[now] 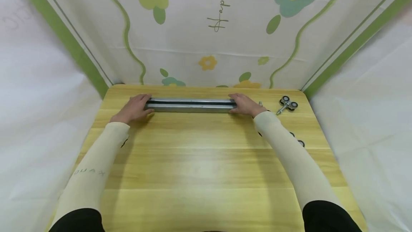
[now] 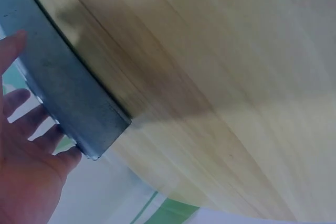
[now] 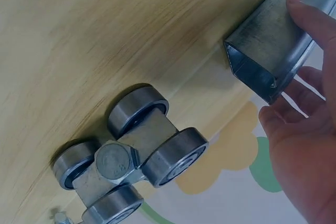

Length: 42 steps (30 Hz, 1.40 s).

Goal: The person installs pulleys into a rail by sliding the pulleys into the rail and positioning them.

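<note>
A galvanised steel channel rail (image 1: 193, 109) with a dark slot along its top lies crosswise near the back edge of the table. My left hand (image 1: 133, 108) grips its left end, thumb on the near side and fingers on the far side. At the right end, my right hand (image 1: 245, 105) holds it the same way. The left wrist view shows the rail's closed side wall (image 2: 68, 77) between thumb and fingers. Its hollow open end shows in the right wrist view, where a roller trolley (image 3: 113, 161) with several bearing wheels stands near it.
On the wooden table (image 1: 199, 174), a roller trolley with a bolt (image 1: 283, 108) lies at the back right. Wheels of another trolley (image 1: 300, 143) peek out behind the right forearm. A bolt tip (image 1: 260, 103) shows beside the right hand. Patterned cloth (image 1: 193, 38) hangs behind the table.
</note>
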### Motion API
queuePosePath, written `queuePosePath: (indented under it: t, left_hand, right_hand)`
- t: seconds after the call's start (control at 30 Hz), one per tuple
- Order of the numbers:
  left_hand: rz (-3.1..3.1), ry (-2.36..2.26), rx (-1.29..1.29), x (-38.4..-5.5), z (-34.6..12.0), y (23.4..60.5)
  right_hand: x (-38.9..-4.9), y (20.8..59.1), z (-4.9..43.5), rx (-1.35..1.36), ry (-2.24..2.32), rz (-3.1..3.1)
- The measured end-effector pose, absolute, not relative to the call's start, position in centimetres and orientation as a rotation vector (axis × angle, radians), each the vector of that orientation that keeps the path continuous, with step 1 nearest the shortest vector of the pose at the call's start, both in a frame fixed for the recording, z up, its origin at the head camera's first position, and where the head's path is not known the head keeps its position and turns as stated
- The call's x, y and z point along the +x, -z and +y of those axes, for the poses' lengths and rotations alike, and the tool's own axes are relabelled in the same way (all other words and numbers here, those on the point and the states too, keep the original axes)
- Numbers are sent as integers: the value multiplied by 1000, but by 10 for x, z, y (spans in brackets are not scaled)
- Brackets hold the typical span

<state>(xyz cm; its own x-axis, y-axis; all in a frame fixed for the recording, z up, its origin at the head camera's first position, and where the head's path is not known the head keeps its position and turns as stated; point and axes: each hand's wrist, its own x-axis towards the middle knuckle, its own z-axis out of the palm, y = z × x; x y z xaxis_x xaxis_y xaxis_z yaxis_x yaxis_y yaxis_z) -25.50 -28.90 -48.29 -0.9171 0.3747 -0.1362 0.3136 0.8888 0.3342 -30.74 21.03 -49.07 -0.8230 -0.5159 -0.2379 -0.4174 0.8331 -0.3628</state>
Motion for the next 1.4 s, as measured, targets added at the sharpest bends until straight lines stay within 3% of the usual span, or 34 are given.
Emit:
queuePosePath:
  t: [0.9,1.4]
  left_hand:
    - [2896,-387,558,-269,-290,480]
    - [2898,-292,523,-260,-289,481]
  right_hand:
    - [-306,494,202,-813,434,2705]
    - [-298,495,206,-819,430,2696]
